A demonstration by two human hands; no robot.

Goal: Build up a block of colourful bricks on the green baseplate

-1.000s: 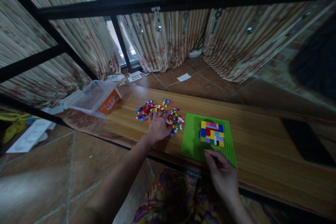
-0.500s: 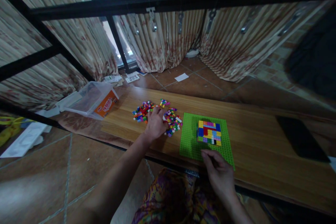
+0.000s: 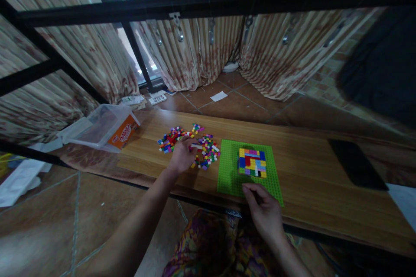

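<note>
Curtains (image 3: 198,56): Tall and stripy, with red patches. They are hung at the back, behind black bars (image 3: 208,5).
Worktop (image 3: 318,207): Long, brown and made to look like wood. It is stretched across the middle, and the toy things are set out on it.
Clear box (image 3: 99,140): Seen by the left end of the worktop. An orange label (image 3: 124,132) is stuck on its side.
Green board (image 3: 229,171): Laid flat on the worktop, to the right of the loose bricks. It is covered in little bumps.
Black flat thing (image 3: 355,163): Placed on the worktop, well to the right of the green board. What it is cannot be told.
Loose bricks (image 3: 208,151): Spread in a messy heap, in lots of colours, just left of the green board.
Right hand (image 3: 263,207): Held at the near edge of the green board. It is kept narrow, with thumb and finger close together. Whether a tiny brick is pinched cannot be told.
Left hand (image 3: 182,156): Held over the loose bricks with bent fingers. The tips are partly hidden, so whether anything is gripped cannot be told.
Brick block (image 3: 252,162): Made of many coloured bricks put together. It is set on the green board, a little beyond the right hand.
White piece (image 3: 196,146): Seen right by the left hand's fingers.
</note>
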